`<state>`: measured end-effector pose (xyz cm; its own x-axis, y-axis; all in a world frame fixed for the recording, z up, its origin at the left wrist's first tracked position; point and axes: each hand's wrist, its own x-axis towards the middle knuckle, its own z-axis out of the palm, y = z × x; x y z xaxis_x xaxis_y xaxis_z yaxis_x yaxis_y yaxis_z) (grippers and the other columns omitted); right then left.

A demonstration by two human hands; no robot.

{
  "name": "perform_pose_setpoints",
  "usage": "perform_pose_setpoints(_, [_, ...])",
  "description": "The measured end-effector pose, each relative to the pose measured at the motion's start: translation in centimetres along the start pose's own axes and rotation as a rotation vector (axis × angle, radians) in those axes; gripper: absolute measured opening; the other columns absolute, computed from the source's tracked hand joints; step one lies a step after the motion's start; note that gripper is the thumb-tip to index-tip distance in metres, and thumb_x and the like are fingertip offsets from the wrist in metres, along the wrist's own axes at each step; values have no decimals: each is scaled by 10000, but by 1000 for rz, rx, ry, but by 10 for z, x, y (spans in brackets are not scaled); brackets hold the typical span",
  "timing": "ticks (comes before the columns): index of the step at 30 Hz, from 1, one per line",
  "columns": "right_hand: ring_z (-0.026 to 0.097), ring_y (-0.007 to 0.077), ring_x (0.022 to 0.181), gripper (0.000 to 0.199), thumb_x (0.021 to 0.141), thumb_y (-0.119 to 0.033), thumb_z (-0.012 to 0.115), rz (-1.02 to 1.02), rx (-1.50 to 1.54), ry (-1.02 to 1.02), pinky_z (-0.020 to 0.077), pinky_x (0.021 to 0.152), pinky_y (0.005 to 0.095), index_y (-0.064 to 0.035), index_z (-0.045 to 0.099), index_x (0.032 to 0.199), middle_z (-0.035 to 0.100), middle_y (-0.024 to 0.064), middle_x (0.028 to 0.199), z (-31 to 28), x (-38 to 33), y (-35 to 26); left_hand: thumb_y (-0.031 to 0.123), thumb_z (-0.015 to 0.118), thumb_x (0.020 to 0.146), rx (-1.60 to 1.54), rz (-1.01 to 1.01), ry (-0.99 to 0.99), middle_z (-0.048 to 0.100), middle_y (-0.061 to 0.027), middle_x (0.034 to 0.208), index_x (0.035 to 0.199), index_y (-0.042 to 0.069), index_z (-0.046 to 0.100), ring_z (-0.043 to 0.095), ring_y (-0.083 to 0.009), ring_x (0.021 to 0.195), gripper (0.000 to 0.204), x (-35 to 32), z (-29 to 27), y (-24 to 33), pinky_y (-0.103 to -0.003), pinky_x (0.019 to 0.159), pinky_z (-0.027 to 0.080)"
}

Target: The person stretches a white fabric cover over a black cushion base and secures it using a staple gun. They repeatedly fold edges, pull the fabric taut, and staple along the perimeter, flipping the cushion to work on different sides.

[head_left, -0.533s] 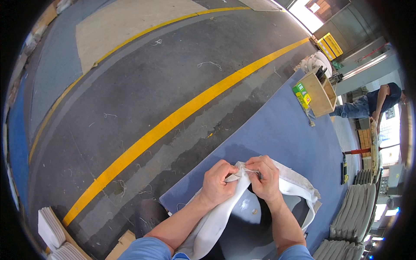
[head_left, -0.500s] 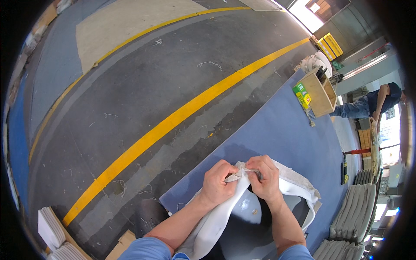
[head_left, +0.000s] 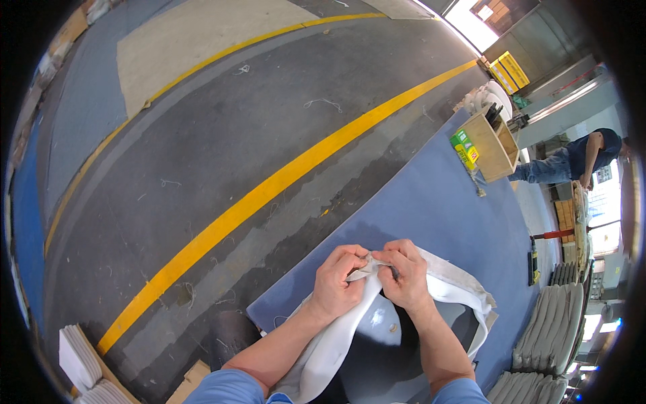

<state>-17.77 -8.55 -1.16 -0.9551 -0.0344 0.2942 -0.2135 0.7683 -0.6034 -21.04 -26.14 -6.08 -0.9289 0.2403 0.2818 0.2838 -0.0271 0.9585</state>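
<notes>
On the blue-topped table [head_left: 431, 195], close in front of me, lies a dark curved shell [head_left: 367, 370] with thick white padding [head_left: 326, 360] around its rim. Light grey fabric [head_left: 464, 277] wraps over the rim, its raw edge loose at the far right corner. My left hand [head_left: 338, 283] pinches a fold of this fabric at the far corner. Right beside it, my right hand [head_left: 406, 275] also grips the fabric, thumb and fingers pressed together. Both hands almost touch. The fingers hide the exact spot they hold. A pale shiny patch [head_left: 380, 324] shows on the shell between my forearms.
A wooden box [head_left: 486, 145] with dark tools and a green-yellow pack [head_left: 464, 149] stand at the table's far end. Stacked grey cushions [head_left: 550, 326] are at the right, white panels [head_left: 79, 353] lower left. Another person [head_left: 592, 155] stands far right. Yellow lines mark the floor.
My right hand has shifted slightly left, closer to my left hand, its fingers now curled over the fabric fold. My left hand stays nearly in place, still pinching.
</notes>
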Motion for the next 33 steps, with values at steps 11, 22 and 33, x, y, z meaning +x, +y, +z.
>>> perform_pose_setpoints(11, [658, 299, 859, 312, 755, 56, 684, 26, -2, -28, 560, 725, 396, -57, 780, 1029, 660, 118, 966, -1, 2, -4, -68, 688, 803, -20, -24, -9, 768, -169, 1037, 993, -12, 691, 777, -321, 949, 198, -1, 0, -4, -365, 821, 617])
perform_pose_setpoints(22, [654, 298, 862, 313, 752, 50, 668, 11, -8, -38, 557, 731, 395, -52, 791, 1021, 663, 113, 965, -2, 4, -2, -88, 706, 814, -71, -165, -30, 785, -163, 1041, 1012, -12, 690, 788, -262, 982, 213, -2, 0, -3, -340, 849, 604])
perform_pose_setpoints(33, [653, 273, 839, 285, 727, 60, 697, -32, 24, -7, 548, 707, 378, -63, 784, 969, 671, 88, 955, -3, -2, 5, -52, 746, 799, -9, 12, -31, 762, -166, 1031, 1000, -4, 737, 779, -305, 962, 206, -5, 0, -6, -357, 815, 616])
